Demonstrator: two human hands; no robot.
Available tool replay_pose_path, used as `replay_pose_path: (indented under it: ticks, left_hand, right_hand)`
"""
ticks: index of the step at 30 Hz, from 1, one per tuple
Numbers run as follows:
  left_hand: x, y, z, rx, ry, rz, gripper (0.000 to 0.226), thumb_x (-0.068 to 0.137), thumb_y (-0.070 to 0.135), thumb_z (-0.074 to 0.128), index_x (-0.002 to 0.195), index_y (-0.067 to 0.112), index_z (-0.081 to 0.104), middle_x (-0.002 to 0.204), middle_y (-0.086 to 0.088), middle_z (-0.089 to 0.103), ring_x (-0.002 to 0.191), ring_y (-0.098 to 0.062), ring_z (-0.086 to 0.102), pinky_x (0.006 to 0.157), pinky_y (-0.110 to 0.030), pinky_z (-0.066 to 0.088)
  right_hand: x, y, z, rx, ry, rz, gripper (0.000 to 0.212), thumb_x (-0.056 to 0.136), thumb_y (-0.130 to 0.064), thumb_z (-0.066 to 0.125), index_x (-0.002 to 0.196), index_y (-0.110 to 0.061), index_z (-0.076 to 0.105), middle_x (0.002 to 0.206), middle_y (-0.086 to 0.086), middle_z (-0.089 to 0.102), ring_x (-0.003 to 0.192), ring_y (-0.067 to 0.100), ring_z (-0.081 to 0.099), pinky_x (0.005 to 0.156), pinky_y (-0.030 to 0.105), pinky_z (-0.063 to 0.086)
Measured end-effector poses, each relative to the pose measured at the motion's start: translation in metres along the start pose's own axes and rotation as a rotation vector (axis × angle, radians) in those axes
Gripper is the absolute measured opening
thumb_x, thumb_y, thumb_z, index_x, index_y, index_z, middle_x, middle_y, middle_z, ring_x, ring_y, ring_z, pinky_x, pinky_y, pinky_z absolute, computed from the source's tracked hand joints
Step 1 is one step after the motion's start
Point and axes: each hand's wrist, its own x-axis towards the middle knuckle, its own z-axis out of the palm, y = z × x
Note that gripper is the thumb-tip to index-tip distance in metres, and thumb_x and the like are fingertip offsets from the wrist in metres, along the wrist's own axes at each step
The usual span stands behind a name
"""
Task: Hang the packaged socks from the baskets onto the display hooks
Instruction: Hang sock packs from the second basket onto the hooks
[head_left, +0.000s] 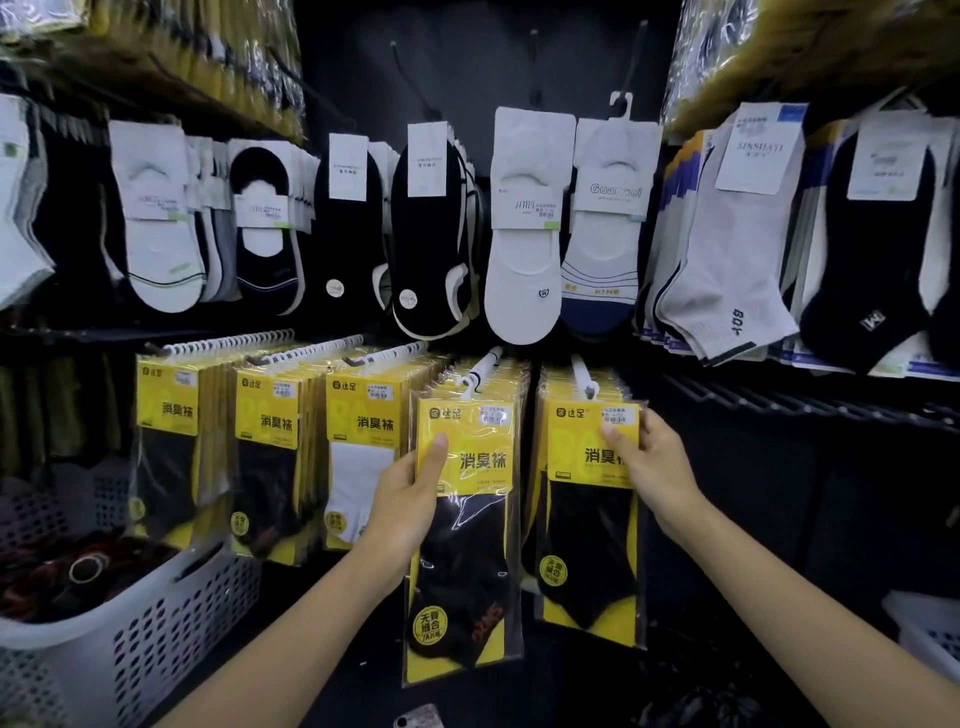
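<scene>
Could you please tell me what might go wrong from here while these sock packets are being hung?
1. The left hand holds a black-sock packet with its hanger right at the tip of a white hook; released before it is threaded on, it may fall.
2. The right hand pinches the front packet on the next hook; a tug outward could slide it off.

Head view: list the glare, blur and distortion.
Head view: glare streaks the wrap of the left pack in the left hand, fainter on the right pack. Head view: top corners are blurred, centre sharp. Head view: the right rack tilts, fisheye.
</scene>
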Motion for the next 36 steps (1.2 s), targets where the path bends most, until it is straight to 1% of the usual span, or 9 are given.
replay_pose_path:
  ticks: [4, 10, 15, 19, 22, 25, 29, 33, 36]
  left_hand:
    - [-0.001, 0.0, 0.005, 0.027, 0.0, 0.001, 0.027, 0.093, 0.052, 0.042, 0.072, 0.036, 0.043, 0.069, 0.019, 0.034, 0.057, 0.006, 0.039, 0.064, -0.013, 0.032]
    - [-0.004, 0.002, 0.011, 0.005, -0.026, 0.012, 0.018, 0.095, 0.047, 0.044, 0.079, 0.039, 0.05, 0.066, 0.032, 0.049, 0.058, 0.029, 0.047, 0.05, 0.004, 0.036]
    - [-0.004, -0.005, 0.016, 0.006, -0.07, 0.013, 0.029, 0.092, 0.051, 0.044, 0.093, 0.03, 0.063, 0.08, 0.027, 0.065, 0.079, 0.024, 0.054, 0.058, 0.001, 0.039]
    - [-0.011, -0.001, 0.032, 0.003, -0.16, 0.032, 0.023, 0.095, 0.046, 0.043, 0.093, 0.031, 0.061, 0.076, 0.038, 0.063, 0.078, 0.028, 0.052, 0.058, 0.009, 0.034]
    - [-0.014, 0.003, 0.049, 0.01, -0.236, 0.061, 0.026, 0.088, 0.053, 0.045, 0.094, 0.035, 0.064, 0.085, 0.021, 0.072, 0.082, 0.015, 0.062, 0.064, 0.003, 0.041]
    - [-0.011, 0.003, 0.065, -0.029, -0.253, 0.099, 0.017, 0.089, 0.049, 0.049, 0.094, 0.04, 0.062, 0.09, 0.02, 0.068, 0.084, 0.018, 0.059, 0.072, -0.001, 0.044]
    - [-0.011, 0.001, 0.083, -0.059, -0.305, 0.113, 0.058, 0.08, 0.058, 0.046, 0.13, 0.028, 0.051, 0.12, 0.012, 0.062, 0.113, -0.001, 0.056, 0.101, -0.026, 0.043]
    - [-0.01, -0.008, 0.09, -0.045, -0.27, 0.097, 0.053, 0.089, 0.05, 0.046, 0.137, 0.028, 0.043, 0.112, 0.018, 0.058, 0.105, 0.005, 0.054, 0.1, -0.026, 0.042]
    - [-0.007, -0.015, 0.088, -0.027, -0.22, 0.087, 0.047, 0.093, 0.047, 0.045, 0.137, 0.029, 0.041, 0.117, 0.017, 0.055, 0.106, 0.005, 0.052, 0.085, -0.01, 0.042]
  right_hand:
    - [0.001, 0.011, 0.003, -0.001, 0.058, 0.017, 0.014, 0.089, -0.016, 0.065, 0.102, -0.019, 0.062, 0.093, -0.009, 0.069, 0.079, -0.002, 0.067, 0.058, 0.01, 0.051]
    - [-0.008, 0.029, -0.006, -0.197, 0.237, 0.093, 0.033, 0.076, -0.026, 0.078, 0.097, -0.008, 0.06, 0.092, 0.002, 0.062, 0.085, 0.016, 0.06, 0.075, 0.027, 0.05]
    - [-0.032, 0.027, -0.012, -0.199, 0.342, 0.014, 0.026, 0.081, -0.027, 0.073, 0.092, -0.014, 0.054, 0.086, -0.001, 0.052, 0.077, 0.013, 0.05, 0.067, 0.02, 0.043]
    - [-0.05, 0.004, 0.004, 0.02, 0.072, 0.044, 0.017, 0.088, -0.033, 0.062, 0.096, -0.018, 0.063, 0.091, -0.004, 0.065, 0.083, 0.009, 0.063, 0.069, 0.018, 0.054]
    - [-0.056, -0.005, 0.015, 0.089, -0.078, 0.057, 0.024, 0.09, -0.03, 0.06, 0.104, -0.011, 0.065, 0.1, 0.007, 0.07, 0.091, 0.016, 0.068, 0.079, 0.027, 0.057]
    - [-0.058, -0.004, 0.016, 0.192, 0.04, -0.01, 0.014, 0.093, -0.023, 0.056, 0.099, -0.014, 0.065, 0.093, 0.001, 0.073, 0.087, 0.009, 0.07, 0.074, 0.02, 0.056]
    - [-0.05, 0.006, 0.005, 0.223, 0.283, -0.02, 0.013, 0.097, -0.024, 0.051, 0.101, -0.018, 0.061, 0.092, -0.003, 0.071, 0.077, -0.001, 0.068, 0.062, 0.011, 0.05]
    - [-0.037, 0.01, 0.003, 0.142, 0.258, -0.039, 0.01, 0.096, -0.022, 0.053, 0.101, -0.019, 0.061, 0.094, -0.004, 0.071, 0.078, -0.002, 0.068, 0.06, 0.01, 0.05]
    - [-0.026, 0.012, 0.008, 0.092, 0.186, -0.029, 0.009, 0.096, -0.022, 0.053, 0.098, -0.021, 0.062, 0.096, -0.002, 0.071, 0.083, 0.004, 0.069, 0.063, 0.015, 0.053]
